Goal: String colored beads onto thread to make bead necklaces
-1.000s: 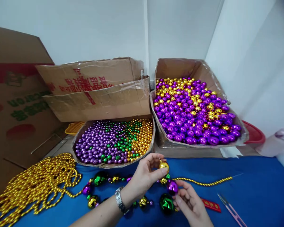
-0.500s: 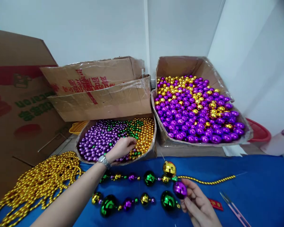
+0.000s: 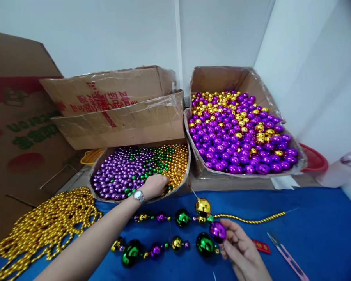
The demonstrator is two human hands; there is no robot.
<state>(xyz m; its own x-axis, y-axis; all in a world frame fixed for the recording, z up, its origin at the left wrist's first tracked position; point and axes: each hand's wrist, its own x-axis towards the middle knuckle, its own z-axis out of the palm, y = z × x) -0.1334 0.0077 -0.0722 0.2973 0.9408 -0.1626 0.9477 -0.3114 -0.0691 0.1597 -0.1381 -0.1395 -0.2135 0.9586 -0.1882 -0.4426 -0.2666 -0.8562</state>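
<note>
My left hand [image 3: 155, 185], with a watch at the wrist, reaches into the near box of small beads [image 3: 119, 171], its fingers curled down among green and gold ones. Whether it grips a bead is hidden. My right hand [image 3: 241, 249] lies on the blue cloth and pinches a large purple ball [image 3: 217, 232] at the end of a partly strung bead strand [image 3: 175, 218]. That strand carries green, gold and purple balls in two rows. A gold ball [image 3: 202, 206] with a thin needle sticking up stands just above the purple one.
A bigger box of purple and gold balls [image 3: 236, 132] stands at the back right. A heap of gold bead chains [image 3: 43, 226] lies at the left. Pink-handled snips [image 3: 286, 255] and a red tag [image 3: 261, 246] rest right of my hand. Folded cardboard leans behind.
My left hand let go of the gold ball and reached forward into the small-bead box, then shifted slightly nearer. My right hand has kept hold of the purple ball.
</note>
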